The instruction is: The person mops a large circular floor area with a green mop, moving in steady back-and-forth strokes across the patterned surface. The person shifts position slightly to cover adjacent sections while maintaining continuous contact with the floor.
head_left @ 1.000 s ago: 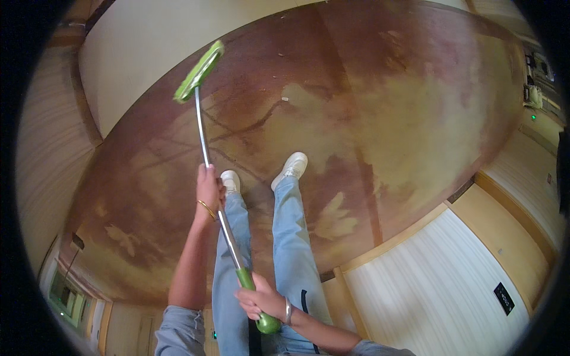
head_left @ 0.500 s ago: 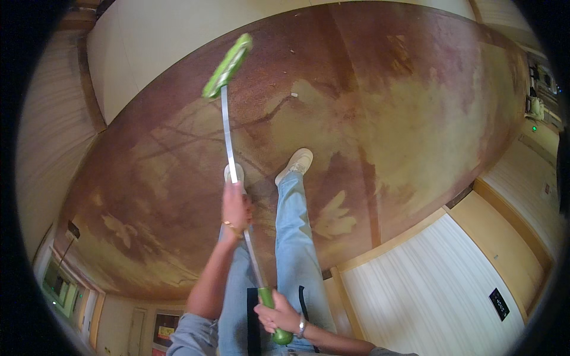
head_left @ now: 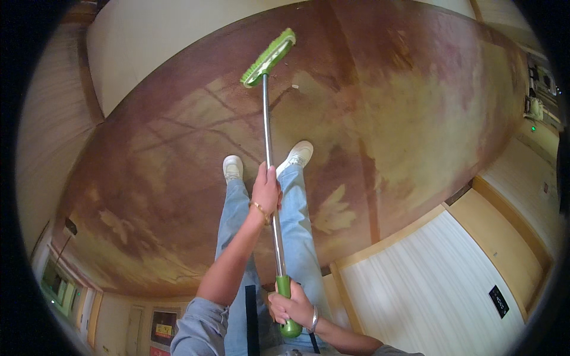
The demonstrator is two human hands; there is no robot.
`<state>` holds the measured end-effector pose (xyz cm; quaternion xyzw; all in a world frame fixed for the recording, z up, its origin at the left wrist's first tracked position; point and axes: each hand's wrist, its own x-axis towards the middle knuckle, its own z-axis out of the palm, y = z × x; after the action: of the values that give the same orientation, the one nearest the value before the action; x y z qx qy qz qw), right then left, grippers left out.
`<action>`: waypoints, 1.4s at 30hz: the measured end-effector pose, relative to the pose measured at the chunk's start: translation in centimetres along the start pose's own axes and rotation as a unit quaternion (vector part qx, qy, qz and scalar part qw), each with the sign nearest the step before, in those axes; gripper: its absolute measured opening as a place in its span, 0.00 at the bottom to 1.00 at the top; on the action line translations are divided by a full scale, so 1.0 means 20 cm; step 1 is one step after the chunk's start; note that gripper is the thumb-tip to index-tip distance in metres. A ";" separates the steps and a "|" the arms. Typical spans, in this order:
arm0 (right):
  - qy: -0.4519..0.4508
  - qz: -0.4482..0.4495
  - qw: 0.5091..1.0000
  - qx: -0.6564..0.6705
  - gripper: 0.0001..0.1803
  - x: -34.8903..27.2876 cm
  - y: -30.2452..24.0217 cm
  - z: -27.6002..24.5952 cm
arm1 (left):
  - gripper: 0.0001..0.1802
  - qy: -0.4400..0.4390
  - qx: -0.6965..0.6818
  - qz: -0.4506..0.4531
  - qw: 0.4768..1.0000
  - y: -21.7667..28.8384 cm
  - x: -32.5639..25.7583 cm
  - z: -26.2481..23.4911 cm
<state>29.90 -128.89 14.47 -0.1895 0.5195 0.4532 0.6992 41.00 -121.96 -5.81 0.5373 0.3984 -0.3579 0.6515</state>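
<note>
I hold a long-handled broom (head_left: 266, 127) out in front of me over the carpet. Its head is a narrow green and white block with short green bristles (head_left: 266, 52) along the far left side. My left hand (head_left: 265, 191) is closed around the metal pole about midway along. Lower down, my right hand (head_left: 293, 307) wraps round the green grip (head_left: 284, 287) at the pole's near end. A small white scrap (head_left: 295, 86) lies on the carpet just right of the broom head.
Patterned brown and tan carpet (head_left: 409, 130) spreads all around my feet in white shoes (head_left: 233, 167). A pale wall (head_left: 148, 53) rises along the far left. At the lower right stands a white panelled wall (head_left: 415, 279) with wood trim.
The broom head has swung right and slightly farther away, nearing the white scrap. My left hand has moved right with the pole; both hands keep their hold.
</note>
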 end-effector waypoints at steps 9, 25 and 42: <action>-0.093 0.162 0.982 0.037 0.11 0.03 -0.03 -0.04 | 0.09 0.175 0.037 -0.078 0.981 -0.12 -0.12 -0.40; -0.057 0.130 0.989 -0.033 0.12 -0.21 -0.23 -0.37 | 0.10 0.147 -0.046 -0.116 0.981 -0.15 -0.13 0.15; -0.004 0.107 0.992 -0.069 0.12 -0.45 -0.47 -0.52 | 0.11 0.106 -0.044 -0.076 0.990 -0.09 -0.14 0.62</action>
<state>31.55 -145.40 16.49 -0.1783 0.5013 0.5611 0.6341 39.77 -134.43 -2.69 0.5110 0.5204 -0.3295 0.5995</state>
